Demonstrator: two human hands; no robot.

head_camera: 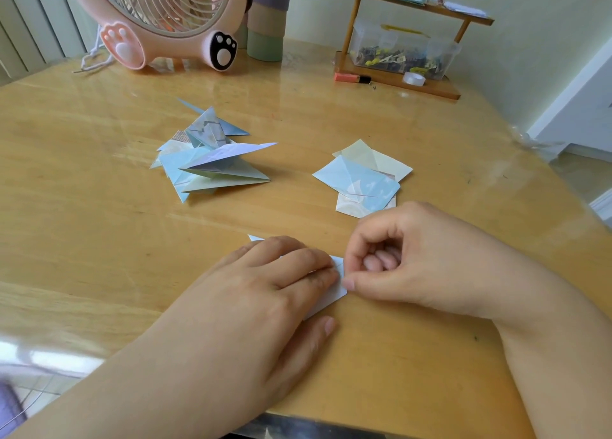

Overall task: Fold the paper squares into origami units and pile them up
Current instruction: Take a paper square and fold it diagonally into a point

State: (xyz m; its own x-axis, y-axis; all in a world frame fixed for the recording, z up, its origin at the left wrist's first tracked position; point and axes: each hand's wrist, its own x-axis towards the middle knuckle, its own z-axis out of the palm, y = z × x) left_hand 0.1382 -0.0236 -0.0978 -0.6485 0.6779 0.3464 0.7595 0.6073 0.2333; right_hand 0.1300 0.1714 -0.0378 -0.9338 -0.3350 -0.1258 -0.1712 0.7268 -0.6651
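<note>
The paper being folded [336,293] lies low in the centre of the frame on the wooden table [82,180], almost wholly covered by the left hand [265,293]. That hand lies flat on it, fingers straight and pressing down, thumb stretched along the sheet's near edge. Only a pale right end and a small tip at the upper left of the hand show.

The right hand [407,260] sits just to the right, fingers curled in toward the palm, thumb tip touching the paper's right edge. Whether it pinches the sheet or only presses it cannot be told.

Above the hands, left of centre, the pile of folded units [212,160] stands loosely heaped, points sticking out. To the right of centre, the stack of unfolded squares [361,180] lies flat, its lower corner near the right hand's knuckles. The two heaps are well apart, with bare wood between them.

The table's near edge runs along the bottom of the frame under the forearms; its right edge slants down the right side.

At the top left stands a pink fan [165,18]; at the top right, a small wooden shelf [397,77] holding a clear box.
</note>
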